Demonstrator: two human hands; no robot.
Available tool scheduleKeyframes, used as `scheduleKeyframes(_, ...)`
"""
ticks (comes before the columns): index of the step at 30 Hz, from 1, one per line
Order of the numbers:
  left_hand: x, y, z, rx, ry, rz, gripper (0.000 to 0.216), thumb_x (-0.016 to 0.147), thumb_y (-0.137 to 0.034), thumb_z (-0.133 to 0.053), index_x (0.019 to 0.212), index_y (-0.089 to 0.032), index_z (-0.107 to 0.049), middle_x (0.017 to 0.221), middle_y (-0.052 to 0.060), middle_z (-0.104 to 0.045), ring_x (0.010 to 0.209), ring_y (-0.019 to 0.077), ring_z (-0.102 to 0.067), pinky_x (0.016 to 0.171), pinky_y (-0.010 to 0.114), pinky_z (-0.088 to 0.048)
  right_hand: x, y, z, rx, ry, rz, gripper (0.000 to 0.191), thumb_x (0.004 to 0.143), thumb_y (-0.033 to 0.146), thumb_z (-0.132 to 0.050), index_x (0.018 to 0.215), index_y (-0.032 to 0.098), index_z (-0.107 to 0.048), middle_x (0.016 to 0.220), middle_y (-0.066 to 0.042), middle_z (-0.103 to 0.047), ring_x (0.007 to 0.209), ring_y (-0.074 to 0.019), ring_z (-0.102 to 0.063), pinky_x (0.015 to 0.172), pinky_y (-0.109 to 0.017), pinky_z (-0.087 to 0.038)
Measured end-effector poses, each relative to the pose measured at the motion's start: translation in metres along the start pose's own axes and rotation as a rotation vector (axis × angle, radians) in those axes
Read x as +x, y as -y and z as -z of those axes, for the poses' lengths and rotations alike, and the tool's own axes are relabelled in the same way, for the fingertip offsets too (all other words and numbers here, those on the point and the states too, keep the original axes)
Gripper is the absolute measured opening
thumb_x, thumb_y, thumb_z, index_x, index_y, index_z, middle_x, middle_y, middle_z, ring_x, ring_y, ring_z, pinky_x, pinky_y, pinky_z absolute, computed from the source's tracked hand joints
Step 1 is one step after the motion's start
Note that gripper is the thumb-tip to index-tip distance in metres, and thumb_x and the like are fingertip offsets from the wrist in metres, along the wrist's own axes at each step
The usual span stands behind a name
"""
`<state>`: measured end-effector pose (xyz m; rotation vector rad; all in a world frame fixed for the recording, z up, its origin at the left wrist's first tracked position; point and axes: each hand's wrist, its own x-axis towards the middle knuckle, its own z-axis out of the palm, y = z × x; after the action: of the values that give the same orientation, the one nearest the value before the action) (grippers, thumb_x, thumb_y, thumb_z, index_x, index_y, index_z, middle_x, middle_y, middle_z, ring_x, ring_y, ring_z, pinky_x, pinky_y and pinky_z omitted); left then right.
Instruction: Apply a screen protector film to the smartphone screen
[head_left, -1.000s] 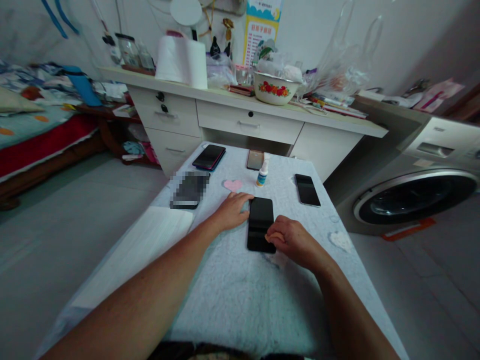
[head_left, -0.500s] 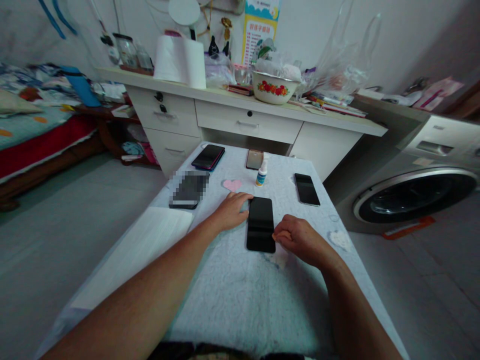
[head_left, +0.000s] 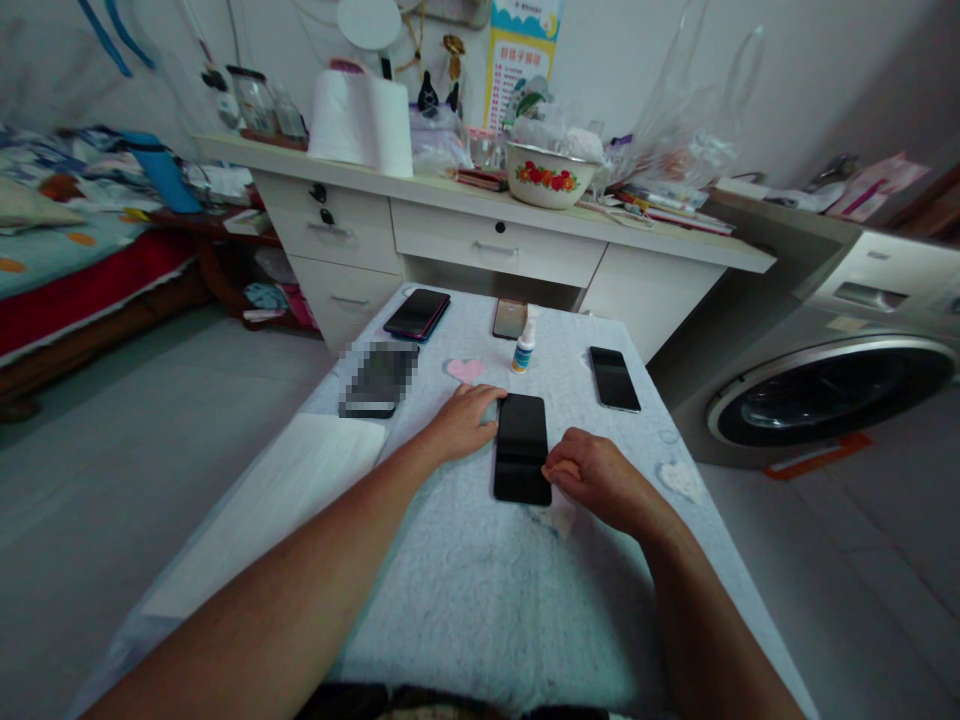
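Observation:
A black phone (head_left: 521, 447) lies screen-up on the pale cloth-covered table (head_left: 480, 580) in front of me. My left hand (head_left: 463, 420) rests against its upper left edge, fingers curled along the side and holding it steady. My right hand (head_left: 592, 478) sits at the phone's lower right edge with its fingers pinched together; what they hold, if anything, is too small to see. A pale scrap (head_left: 556, 518) lies on the cloth just under that hand.
Further back on the table are a small dropper bottle (head_left: 524, 347), a pink heart-shaped pad (head_left: 466, 369) and several other phones (head_left: 614, 379). A white desk (head_left: 480, 215) with a flowered bowl stands behind, a washing machine (head_left: 832, 360) at right, a bed at left.
My right hand slid off the phone's lower corner to its right edge, then up a little. The left hand and the phone stayed put.

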<state>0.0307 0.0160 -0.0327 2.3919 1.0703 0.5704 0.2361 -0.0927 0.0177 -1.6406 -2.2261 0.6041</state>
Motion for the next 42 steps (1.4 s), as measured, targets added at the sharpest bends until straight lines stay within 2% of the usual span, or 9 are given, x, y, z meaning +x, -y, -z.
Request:
scheduleKeyframes(14, 0.000, 0.000, 0.000, 0.006, 0.012, -0.002, 0.049, 0.076, -0.015, -0.052, 0.125, -0.019, -0.054, 0.132, 0.009, -0.058, 0.123, 0.0240, -0.049, 0.108, 0.043, -0.035, 0.000, 0.001, 0.000, -0.004, -0.004, -0.005, 0.018, 0.081, 0.009, -0.056, 0.077, 0.018, -0.071, 0.080, -0.002, -0.062, 0.071, -0.0122, -0.057, 0.066, -0.023, -0.041)
scheduleKeyframes(20, 0.001, 0.000, 0.000, 0.013, 0.013, -0.002, 0.048, 0.076, -0.015, -0.052, 0.124, -0.017, -0.054, 0.132, 0.010, -0.058, 0.123, 0.0243, -0.049, 0.109, 0.043, -0.035, -0.001, -0.003, -0.001, 0.005, -0.046, 0.007, 0.016, 0.083, 0.012, -0.057, 0.079, 0.018, -0.071, 0.080, -0.003, -0.061, 0.071, -0.0125, -0.057, 0.066, -0.024, -0.040)
scheduleKeyframes(28, 0.000, -0.001, 0.001, 0.012, 0.009, -0.003, 0.048, 0.076, -0.015, -0.052, 0.124, -0.016, -0.054, 0.131, 0.010, -0.058, 0.123, 0.0240, -0.049, 0.108, 0.042, -0.036, 0.003, 0.004, -0.007, 0.025, 0.011, 0.000, 0.017, 0.081, 0.008, -0.057, 0.078, 0.017, -0.071, 0.081, -0.003, -0.061, 0.071, -0.0116, -0.057, 0.067, -0.023, -0.040)
scheduleKeyframes(36, 0.000, -0.002, 0.002, 0.013, 0.011, -0.004, 0.047, 0.077, -0.016, -0.052, 0.124, -0.016, -0.054, 0.132, 0.010, -0.058, 0.123, 0.0246, -0.050, 0.108, 0.042, -0.036, 0.001, 0.002, -0.002, 0.001, 0.005, -0.004, 0.018, 0.081, 0.007, -0.056, 0.078, 0.017, -0.071, 0.081, -0.003, -0.061, 0.071, -0.0113, -0.057, 0.067, -0.023, -0.040)
scheduleKeyframes(42, 0.000, -0.001, 0.001, 0.009, 0.007, -0.010, 0.047, 0.076, -0.015, -0.052, 0.123, -0.016, -0.054, 0.130, 0.010, -0.059, 0.121, 0.0236, -0.051, 0.108, 0.041, -0.036, 0.003, 0.002, -0.007, 0.020, 0.011, -0.011, 0.017, 0.082, 0.008, -0.057, 0.079, 0.016, -0.071, 0.082, -0.003, -0.061, 0.071, -0.0108, -0.056, 0.068, -0.022, -0.040)
